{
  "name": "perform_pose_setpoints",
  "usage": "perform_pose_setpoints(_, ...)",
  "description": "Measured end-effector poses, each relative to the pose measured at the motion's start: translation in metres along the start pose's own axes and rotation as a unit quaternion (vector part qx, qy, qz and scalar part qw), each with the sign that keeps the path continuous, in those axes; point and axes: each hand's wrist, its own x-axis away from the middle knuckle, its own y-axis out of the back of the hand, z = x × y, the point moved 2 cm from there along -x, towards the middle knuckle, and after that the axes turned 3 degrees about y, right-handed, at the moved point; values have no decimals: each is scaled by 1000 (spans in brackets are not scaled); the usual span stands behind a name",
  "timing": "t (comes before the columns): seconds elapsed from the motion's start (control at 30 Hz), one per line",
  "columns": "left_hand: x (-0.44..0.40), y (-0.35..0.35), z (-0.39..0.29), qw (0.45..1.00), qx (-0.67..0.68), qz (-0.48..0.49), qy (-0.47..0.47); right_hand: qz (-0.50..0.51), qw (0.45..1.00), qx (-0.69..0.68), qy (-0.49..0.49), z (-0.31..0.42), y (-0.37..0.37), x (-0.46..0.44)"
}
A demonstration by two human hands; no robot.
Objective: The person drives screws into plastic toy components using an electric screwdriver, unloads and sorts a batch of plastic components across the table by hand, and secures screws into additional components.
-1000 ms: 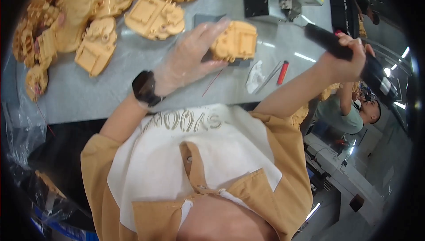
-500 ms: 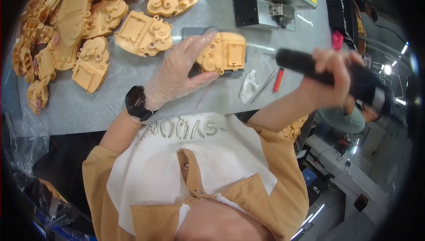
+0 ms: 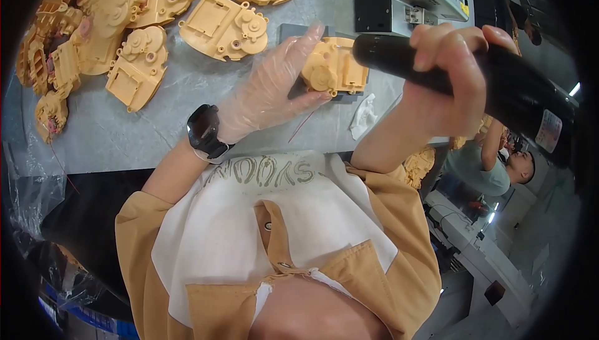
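My left hand (image 3: 268, 90), in a clear plastic glove, rests at the left side of a yellow plastic housing (image 3: 336, 68), thumb and fingers around its edge. The housing lies on a dark grey block (image 3: 290, 30) on the metal table. My right hand (image 3: 452, 78) is wrapped round a black cylindrical tool (image 3: 499, 81). The tool's narrow end is above the housing's right edge; whether it touches cannot be told. A crumpled white tissue (image 3: 363, 116) lies right of the housing, near my right forearm.
Several yellow housings (image 3: 224, 26) lie piled on the table's left side. A black and silver machine (image 3: 405, 0) stands at the back right. A plastic bag (image 3: 31, 184) hangs at the left edge. Another person (image 3: 493, 165) sits farther off at the right.
My right hand has brought the black tool leftward to the housing, now covering the red object and tweezers seen earlier. My left hand has stayed at the housing.
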Motion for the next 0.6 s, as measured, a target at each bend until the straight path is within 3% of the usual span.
perform_pose_setpoints(0.13, 1, -1, 0, 1000, 7, -8, 6, 29, 999, -27, -16, -10, 0, -1)
perform_pose_setpoints(0.2, 2, -1, 0, 1000, 11, -8, 10, 49, 995, 73, -49, -6, -1, -2)
perform_pose_setpoints(0.33, -2, -3, 4, 998, -2, -44, -39, 51, 995, 56, -70, -9, -4, -5)
perform_pose_setpoints(0.53, -3, -3, 6, 999, 12, -37, -26, 55, 994, -12, -96, -8, -2, -7)
perform_pose_setpoints(0.6, -4, -2, 6, 999, 12, -38, -29, 12, 995, 17, -97, -8, -3, -5)
